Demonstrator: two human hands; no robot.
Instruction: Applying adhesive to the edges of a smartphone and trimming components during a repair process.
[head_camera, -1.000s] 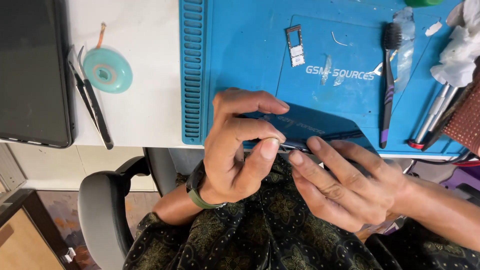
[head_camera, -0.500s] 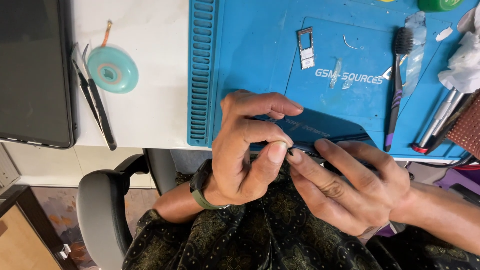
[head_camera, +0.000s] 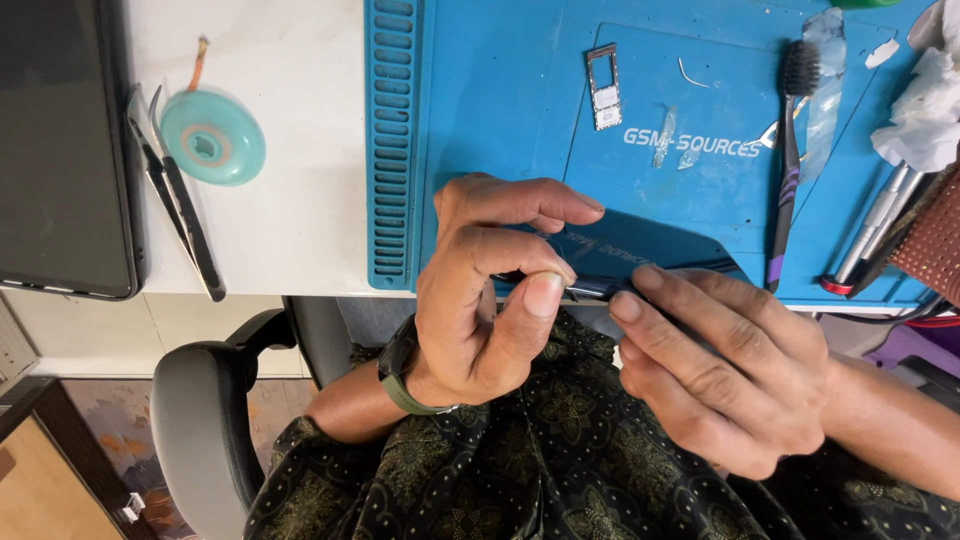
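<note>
- Head view: the left hand (head_camera: 490, 290) was curled over the near edge of a dark blue phone (head_camera: 640, 258), its thumb and forefinger pinched together on something thin and metallic at that edge; what the pinched piece was could not be made out.
- The right hand (head_camera: 730, 375) lay just beside the left, fingers pressed close together and laid along the phone's near edge, holding it from below; its fingertips (head_camera: 628, 305) came nearly against the left thumb.
- The phone sat tilted between both hands, partly over the front edge of a blue work mat (head_camera: 480, 110), and was mostly hidden by the fingers.
- A green wrist band (head_camera: 400, 385) showed on the left wrist, above a dark patterned garment (head_camera: 520, 470).
- Beyond the left hand's knuckles, a small metal card tray (head_camera: 604, 85) lay flat on the mat.
- Beyond the right hand stood a black-bristled brush with a purple handle (head_camera: 785, 170), lying lengthwise on the mat, and past it crumpled white tissue (head_camera: 925, 110).
- Well off to the left hand's outer side, on the white table (head_camera: 290, 200), lay black tweezers (head_camera: 180, 215) beside a round teal spool (head_camera: 212, 138), with a dark tablet (head_camera: 60, 150) farther out.
- Below the left forearm a grey chair arm (head_camera: 200, 430) was visible.
</note>
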